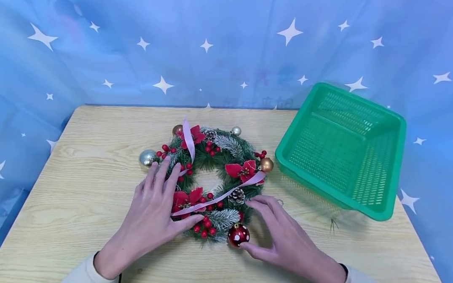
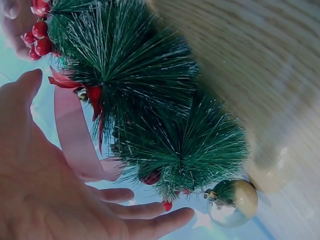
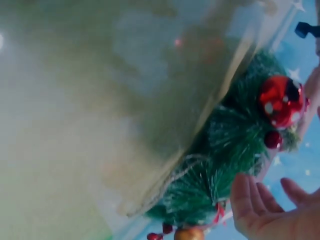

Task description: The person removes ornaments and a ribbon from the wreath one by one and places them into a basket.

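A green Christmas wreath (image 1: pixel 223 219) lies on the wooden table, trimmed with red poinsettias, berries, pinecones and baubles. A pink ribbon (image 1: pixel 224 197) trails loosely across it. Spread over the wreath's left side is my left hand (image 1: pixel 151 210), its fingers extended and apart, near the ribbon and the berries. A silver bauble (image 1: pixel 147 158) sits just beyond those fingers. At the lower right edge, my right hand (image 1: pixel 283 232) has fingers beside a pinecone (image 1: pixel 236 196) and its thumb by a red bauble with white dots (image 1: pixel 239 235). In the right wrist view, nothing shows between its fingers.
A green plastic basket (image 1: pixel 337 201) stands at the table's right side, turned at an angle. Close in front of it lies a small dark sprig (image 1: pixel 334 224). Behind the table hangs a blue curtain (image 1: pixel 123 65) printed with white stars.
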`<state>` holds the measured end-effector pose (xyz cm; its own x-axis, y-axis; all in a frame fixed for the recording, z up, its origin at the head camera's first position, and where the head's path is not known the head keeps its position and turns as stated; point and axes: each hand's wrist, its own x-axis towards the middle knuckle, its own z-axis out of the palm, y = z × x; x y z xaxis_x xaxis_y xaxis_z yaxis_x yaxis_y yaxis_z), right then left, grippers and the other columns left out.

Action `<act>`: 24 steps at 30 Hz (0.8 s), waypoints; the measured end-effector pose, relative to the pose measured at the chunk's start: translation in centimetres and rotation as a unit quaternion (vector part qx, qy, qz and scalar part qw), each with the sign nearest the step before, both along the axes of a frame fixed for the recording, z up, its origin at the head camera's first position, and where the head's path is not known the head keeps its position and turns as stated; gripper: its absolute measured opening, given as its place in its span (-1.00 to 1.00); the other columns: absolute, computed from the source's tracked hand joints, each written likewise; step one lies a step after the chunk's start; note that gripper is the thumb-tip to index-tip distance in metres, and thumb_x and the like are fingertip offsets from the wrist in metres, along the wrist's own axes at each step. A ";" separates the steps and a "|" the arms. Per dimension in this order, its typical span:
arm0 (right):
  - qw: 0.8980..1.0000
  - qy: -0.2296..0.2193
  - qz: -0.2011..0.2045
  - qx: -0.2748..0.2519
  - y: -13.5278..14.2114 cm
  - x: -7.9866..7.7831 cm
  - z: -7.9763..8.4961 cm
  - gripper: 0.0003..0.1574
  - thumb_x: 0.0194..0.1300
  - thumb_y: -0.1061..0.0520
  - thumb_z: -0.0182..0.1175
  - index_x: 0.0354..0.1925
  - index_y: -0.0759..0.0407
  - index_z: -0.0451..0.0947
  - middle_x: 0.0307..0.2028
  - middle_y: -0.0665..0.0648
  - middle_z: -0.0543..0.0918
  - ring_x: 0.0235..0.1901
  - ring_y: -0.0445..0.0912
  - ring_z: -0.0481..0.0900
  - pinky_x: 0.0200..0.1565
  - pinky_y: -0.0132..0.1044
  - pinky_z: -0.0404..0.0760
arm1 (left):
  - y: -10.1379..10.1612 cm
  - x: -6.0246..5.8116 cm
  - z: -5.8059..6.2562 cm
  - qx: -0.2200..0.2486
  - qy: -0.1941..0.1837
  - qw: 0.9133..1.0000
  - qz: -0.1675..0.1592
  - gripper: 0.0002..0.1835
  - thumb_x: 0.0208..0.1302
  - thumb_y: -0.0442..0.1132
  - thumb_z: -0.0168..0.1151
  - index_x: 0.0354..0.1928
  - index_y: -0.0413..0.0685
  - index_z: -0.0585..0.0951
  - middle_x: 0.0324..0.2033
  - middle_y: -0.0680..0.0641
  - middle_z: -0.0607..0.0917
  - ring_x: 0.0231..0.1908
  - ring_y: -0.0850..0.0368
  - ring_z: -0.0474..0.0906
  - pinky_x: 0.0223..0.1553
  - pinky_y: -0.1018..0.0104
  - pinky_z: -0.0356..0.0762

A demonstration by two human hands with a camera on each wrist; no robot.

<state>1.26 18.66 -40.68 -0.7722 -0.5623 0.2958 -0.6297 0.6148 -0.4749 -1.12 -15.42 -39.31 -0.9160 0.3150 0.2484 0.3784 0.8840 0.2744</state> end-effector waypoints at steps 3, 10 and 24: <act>1.000 -0.008 -0.002 -0.023 -0.1 0.4 -0.2 0.02 0.33 -0.39 0.51 0.43 0.19 0.45 0.34 0.13 0.51 0.23 -0.02 0.60 0.14 -0.03 0.73 | 0.1 0.0 -0.1 0.004 -0.009 1.000 0.005 0.40 0.12 0.66 0.35 0.72 -0.19 0.17 0.68 -0.33 0.09 0.58 -0.55 0.08 0.23 -0.60 0.39; 0.993 -0.084 -0.006 -0.079 -1.2 1.1 -0.7 -0.27 0.32 -0.08 0.61 0.24 0.10 0.46 0.14 -0.02 0.53 -0.05 -0.16 0.63 -0.04 -0.22 0.73 | 0.3 -0.2 -0.5 0.009 0.006 1.000 -0.002 0.40 0.09 0.65 0.39 0.70 -0.21 0.19 0.66 -0.33 0.14 0.58 -0.48 0.10 0.20 -0.56 0.44; 0.980 -0.162 -0.023 -0.112 -2.3 1.6 -1.1 -0.36 0.27 0.02 0.66 0.11 -0.03 0.45 0.01 -0.11 0.48 -0.12 -0.27 0.58 -0.10 -0.32 0.73 | 0.4 -0.1 -0.7 0.009 -0.016 1.000 0.000 0.36 0.10 0.50 0.54 0.69 -0.24 0.20 0.66 -0.37 0.10 0.58 -0.53 0.06 0.10 -0.58 0.54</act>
